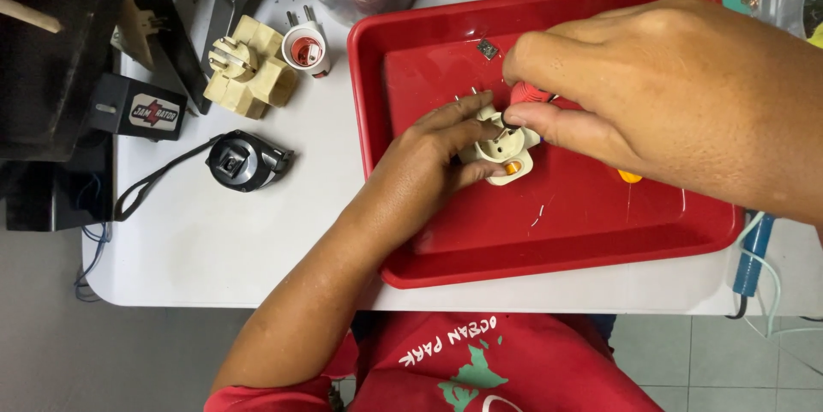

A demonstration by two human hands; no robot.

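Both hands work over the red tray (411,52): left hand (429,163) pinches a cream plug adapter (506,150) near the tray's middle, right hand (651,86) closes its fingertips on a red-handled tool (527,95) above it. Slipping could gouge the steadying fingers, judging by their closeness.

A white table (257,240) with rounded corners fills most of the view, evenly lit with only soft shadows. Below its front edge lies a floor of pale grey tiles (729,360) (thin grout lines show at the lower right), darker and greyer on the left side (86,352). A black box-like object (51,52) stands at the table's left end.
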